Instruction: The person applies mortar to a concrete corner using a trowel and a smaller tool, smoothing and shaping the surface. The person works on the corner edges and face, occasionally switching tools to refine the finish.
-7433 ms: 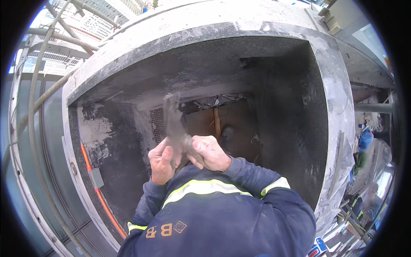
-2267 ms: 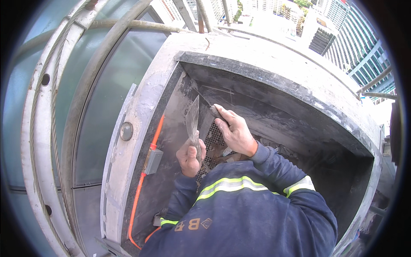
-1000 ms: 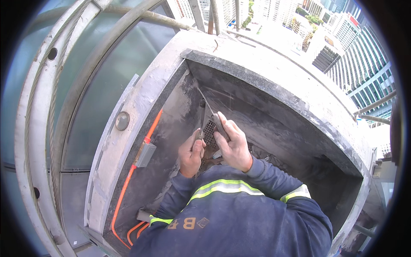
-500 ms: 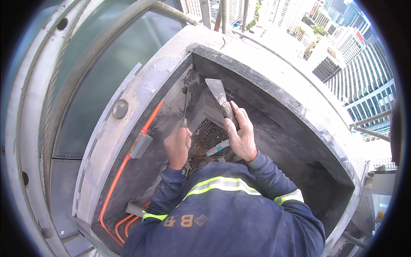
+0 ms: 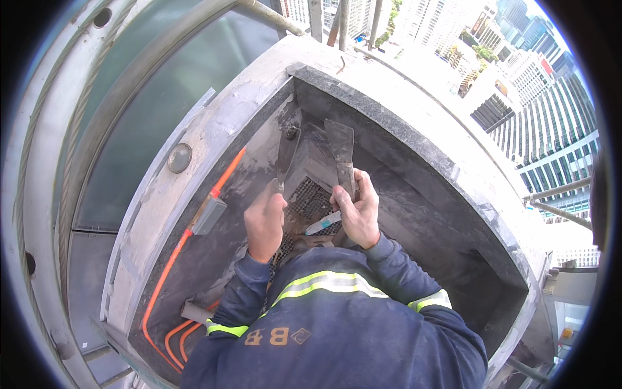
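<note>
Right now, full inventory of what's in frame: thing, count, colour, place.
putty knife: 1, grey blade, left hand, tip up in the recess corner
wider putty knife: 1, grey mortar-caked blade, right hand, pointing up
pen-like tool: 1, white and teal, under the right hand
mesh grille: 1, dark, back of recess between the hands
concrete recess frame: 1, grey, around the work
conduit: orange, left inner wall, looping at the bottom
junction box: 1, grey, on the conduit
round fitting: 1, grey, left frame face
high-rise buildings: several, upper right
left hand: gripping knife handle
right hand: gripping wider knife
</note>
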`<state>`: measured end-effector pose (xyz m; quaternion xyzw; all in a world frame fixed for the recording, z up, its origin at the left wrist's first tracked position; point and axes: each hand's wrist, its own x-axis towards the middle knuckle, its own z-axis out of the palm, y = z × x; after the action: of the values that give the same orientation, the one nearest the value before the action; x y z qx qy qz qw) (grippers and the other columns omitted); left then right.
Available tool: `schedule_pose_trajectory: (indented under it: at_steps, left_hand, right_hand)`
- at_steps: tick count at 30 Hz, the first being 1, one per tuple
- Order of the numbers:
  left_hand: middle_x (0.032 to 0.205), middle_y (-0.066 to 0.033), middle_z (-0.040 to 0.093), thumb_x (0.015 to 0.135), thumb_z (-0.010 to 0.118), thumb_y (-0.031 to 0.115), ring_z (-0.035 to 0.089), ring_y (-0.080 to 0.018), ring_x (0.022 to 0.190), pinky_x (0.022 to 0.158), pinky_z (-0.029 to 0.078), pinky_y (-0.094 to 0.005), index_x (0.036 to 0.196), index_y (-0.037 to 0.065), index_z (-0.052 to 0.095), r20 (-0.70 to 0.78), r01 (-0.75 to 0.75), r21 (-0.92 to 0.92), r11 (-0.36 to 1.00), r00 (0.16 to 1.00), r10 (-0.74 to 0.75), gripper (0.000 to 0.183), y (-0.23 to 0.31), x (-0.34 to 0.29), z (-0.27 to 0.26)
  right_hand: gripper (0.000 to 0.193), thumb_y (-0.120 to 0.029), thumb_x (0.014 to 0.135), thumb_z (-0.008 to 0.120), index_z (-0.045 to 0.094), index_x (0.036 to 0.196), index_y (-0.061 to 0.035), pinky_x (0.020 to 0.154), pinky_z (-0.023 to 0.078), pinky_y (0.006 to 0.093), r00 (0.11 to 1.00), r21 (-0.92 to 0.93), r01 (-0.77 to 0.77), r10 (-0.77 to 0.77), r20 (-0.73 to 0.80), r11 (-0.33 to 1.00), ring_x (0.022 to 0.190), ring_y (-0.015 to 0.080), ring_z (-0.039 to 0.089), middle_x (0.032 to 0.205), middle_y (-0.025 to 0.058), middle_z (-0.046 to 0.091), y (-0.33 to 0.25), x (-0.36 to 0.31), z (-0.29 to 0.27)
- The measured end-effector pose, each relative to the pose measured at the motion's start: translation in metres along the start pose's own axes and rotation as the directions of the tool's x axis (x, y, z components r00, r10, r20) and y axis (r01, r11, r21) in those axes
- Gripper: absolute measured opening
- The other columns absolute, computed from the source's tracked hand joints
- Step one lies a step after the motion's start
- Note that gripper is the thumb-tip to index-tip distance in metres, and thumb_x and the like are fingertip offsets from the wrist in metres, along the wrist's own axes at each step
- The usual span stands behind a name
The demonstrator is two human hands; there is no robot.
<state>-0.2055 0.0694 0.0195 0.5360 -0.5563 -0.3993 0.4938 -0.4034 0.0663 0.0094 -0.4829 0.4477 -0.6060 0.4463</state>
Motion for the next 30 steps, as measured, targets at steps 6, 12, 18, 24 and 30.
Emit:
schedule_pose_trajectory:
  at_steps: [6, 12, 18, 24, 30]
  left_hand:
    - [0.085, -0.0094, 0.065, 0.103, 0.056, 0.024, 0.062, -0.0166, 0.078, 0.071, 0.049, -0.0294, 0.123, -0.004, 0.064, 0.154, 0.005, -0.013, 1.0, 0.988, -0.003, 0.036, 0.008, -0.032, 0.031]
    - [0.079, -0.0057, 0.06, 0.104, 0.055, 0.029, 0.053, -0.0133, 0.071, 0.065, 0.045, -0.029, 0.12, -0.004, 0.065, 0.224, 0.17, 0.001, 0.985, 0.96, -0.166, 0.037, -0.001, -0.008, 0.013]
    - [0.085, -0.0097, 0.065, 0.102, 0.057, 0.025, 0.058, -0.0155, 0.076, 0.071, 0.048, -0.0301, 0.118, -0.004, 0.066, 0.209, 0.023, 0.0, 1.0, 0.978, -0.022, 0.034, -0.004, -0.016, 0.023]
    - [0.083, -0.0105, 0.063, 0.101, 0.057, 0.022, 0.057, -0.0178, 0.076, 0.072, 0.048, -0.0325, 0.113, -0.003, 0.066, -0.027, -0.03, 0.022, 0.999, 0.999, 0.031, 0.029, -0.018, 0.012, 0.007]
    - [0.092, -0.0128, 0.067, 0.102, 0.057, 0.024, 0.06, -0.0191, 0.081, 0.076, 0.049, -0.0322, 0.121, -0.004, 0.065, 0.085, -0.032, -0.011, 0.999, 0.996, 0.033, 0.034, -0.008, -0.018, 0.012]
  right_hand:
    - [0.055, 0.009, 0.09, 0.058, 0.044, 0.143, 0.0088, 0.097, 0.047, 0.0331, 0.965, -0.31, 0.256, -0.261, 0.024, 0.916, 0.11, 0.0269, 0.06, 0.122, 0.0192, 0.057, -0.006, -0.001, 0.021]
    - [0.054, 0.008, 0.091, 0.056, 0.045, 0.143, 0.0074, 0.096, 0.048, 0.0302, 0.981, -0.304, 0.192, -0.179, 0.071, 0.933, 0.111, 0.0232, 0.062, 0.128, 0.0178, 0.059, 0.0, -0.012, 0.005]
    - [0.055, 0.007, 0.089, 0.057, 0.046, 0.143, 0.0077, 0.096, 0.047, 0.0307, 0.98, -0.306, 0.198, -0.198, 0.031, 0.931, 0.108, 0.0213, 0.062, 0.122, 0.0156, 0.061, 0.006, -0.021, 0.011]
    - [0.043, -0.015, 0.102, 0.054, 0.053, 0.14, 0.0057, 0.088, 0.049, 0.0276, 0.997, -0.233, 0.027, -0.008, 0.081, 0.972, 0.099, 0.0139, 0.061, 0.111, 0.0082, 0.065, 0.016, -0.028, -0.026]
    - [0.04, -0.006, 0.1, 0.056, 0.052, 0.138, 0.0059, 0.072, 0.053, 0.0266, 0.991, -0.175, -0.113, 0.098, -0.092, 0.978, 0.087, 0.0142, 0.062, 0.107, 0.0092, 0.055, -0.005, 0.011, -0.018]
